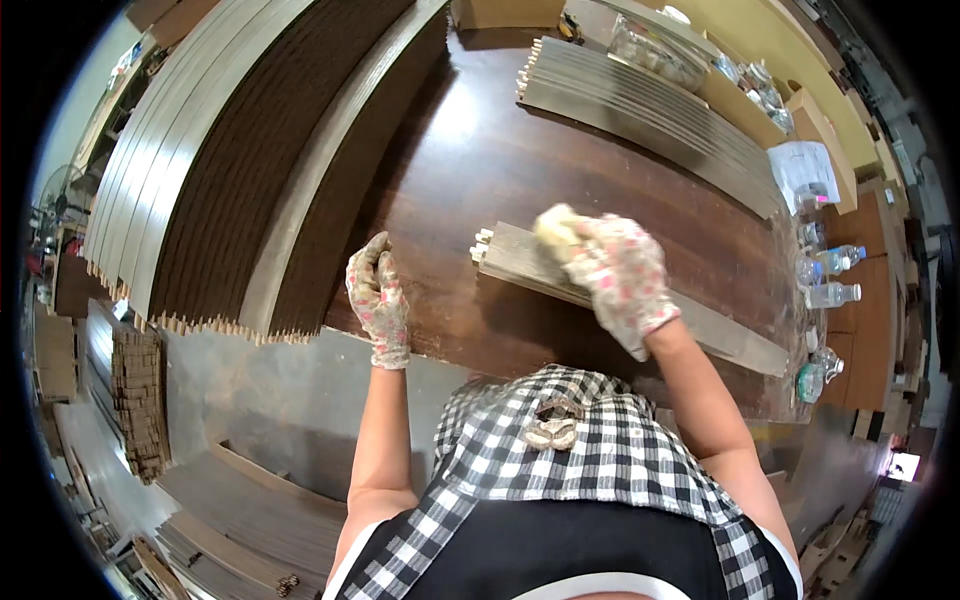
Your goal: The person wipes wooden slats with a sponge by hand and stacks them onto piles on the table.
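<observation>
PLACE: workshop, seemingly for woodwork | TABLE: broad brown table (430, 190) carrying pegged wood (735, 337), a tall stack of boards (240, 150) at left and a lower pile (640, 120) at the far side | FLOOR: grey floor (240, 385) holding more planks (250, 500) | EDGES: brown box (505, 14), plastic bottles (832, 295) | WEAR: checked apron (640, 440), patterned gloves (380, 310)

Pink-spotted whitish gloves (630, 270), yellowish pad (556, 230), greyish-brown board (735, 335), dark-brown tabletop (440, 170), black-and-white checked apron (620, 455)

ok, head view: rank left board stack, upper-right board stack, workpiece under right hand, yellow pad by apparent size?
Largest to smallest:
1. left board stack
2. upper-right board stack
3. workpiece under right hand
4. yellow pad, partly covered by that hand
</observation>
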`<act>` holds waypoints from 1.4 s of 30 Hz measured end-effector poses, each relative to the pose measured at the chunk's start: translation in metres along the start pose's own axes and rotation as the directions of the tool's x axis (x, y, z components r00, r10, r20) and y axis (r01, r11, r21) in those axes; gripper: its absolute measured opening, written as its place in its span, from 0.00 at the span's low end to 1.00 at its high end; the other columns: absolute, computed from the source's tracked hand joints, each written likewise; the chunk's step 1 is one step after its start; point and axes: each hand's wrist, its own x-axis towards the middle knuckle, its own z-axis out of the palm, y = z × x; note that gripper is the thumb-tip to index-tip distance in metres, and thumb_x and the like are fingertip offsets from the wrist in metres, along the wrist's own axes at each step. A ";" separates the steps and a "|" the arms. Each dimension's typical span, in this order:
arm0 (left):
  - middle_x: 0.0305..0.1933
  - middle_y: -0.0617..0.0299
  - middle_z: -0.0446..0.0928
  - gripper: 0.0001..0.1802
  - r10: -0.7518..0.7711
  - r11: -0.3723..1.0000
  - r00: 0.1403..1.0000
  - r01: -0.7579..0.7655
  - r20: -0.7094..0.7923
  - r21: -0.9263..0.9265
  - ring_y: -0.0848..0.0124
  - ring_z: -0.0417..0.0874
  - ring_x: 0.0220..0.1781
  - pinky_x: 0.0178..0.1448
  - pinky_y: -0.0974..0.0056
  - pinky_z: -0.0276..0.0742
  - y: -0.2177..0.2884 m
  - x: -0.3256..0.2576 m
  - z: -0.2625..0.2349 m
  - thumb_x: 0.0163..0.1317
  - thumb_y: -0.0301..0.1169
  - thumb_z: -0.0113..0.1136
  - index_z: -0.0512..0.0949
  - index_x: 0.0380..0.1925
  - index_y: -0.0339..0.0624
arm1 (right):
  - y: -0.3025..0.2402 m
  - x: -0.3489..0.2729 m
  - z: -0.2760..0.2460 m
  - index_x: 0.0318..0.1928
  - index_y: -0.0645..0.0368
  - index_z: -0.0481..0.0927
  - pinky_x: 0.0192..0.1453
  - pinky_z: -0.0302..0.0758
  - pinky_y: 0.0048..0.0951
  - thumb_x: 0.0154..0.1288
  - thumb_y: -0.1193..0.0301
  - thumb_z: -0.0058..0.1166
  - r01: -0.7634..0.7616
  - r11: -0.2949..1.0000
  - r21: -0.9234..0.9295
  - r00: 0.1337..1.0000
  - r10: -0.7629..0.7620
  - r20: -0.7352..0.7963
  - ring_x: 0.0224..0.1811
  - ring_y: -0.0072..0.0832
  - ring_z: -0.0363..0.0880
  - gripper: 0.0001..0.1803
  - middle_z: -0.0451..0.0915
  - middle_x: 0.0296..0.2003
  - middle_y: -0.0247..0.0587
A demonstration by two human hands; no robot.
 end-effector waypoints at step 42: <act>0.43 0.58 0.79 0.13 0.469 0.723 0.339 -0.677 0.816 -0.135 0.55 0.78 0.49 0.55 0.52 0.72 0.143 -0.096 0.211 0.54 0.23 0.64 0.81 0.42 0.45 | 0.212 -0.367 -0.179 0.51 0.53 0.82 0.59 0.74 0.40 0.65 0.60 0.56 -0.929 0.361 -0.077 0.354 0.811 -0.466 0.52 0.43 0.79 0.17 0.82 0.48 0.47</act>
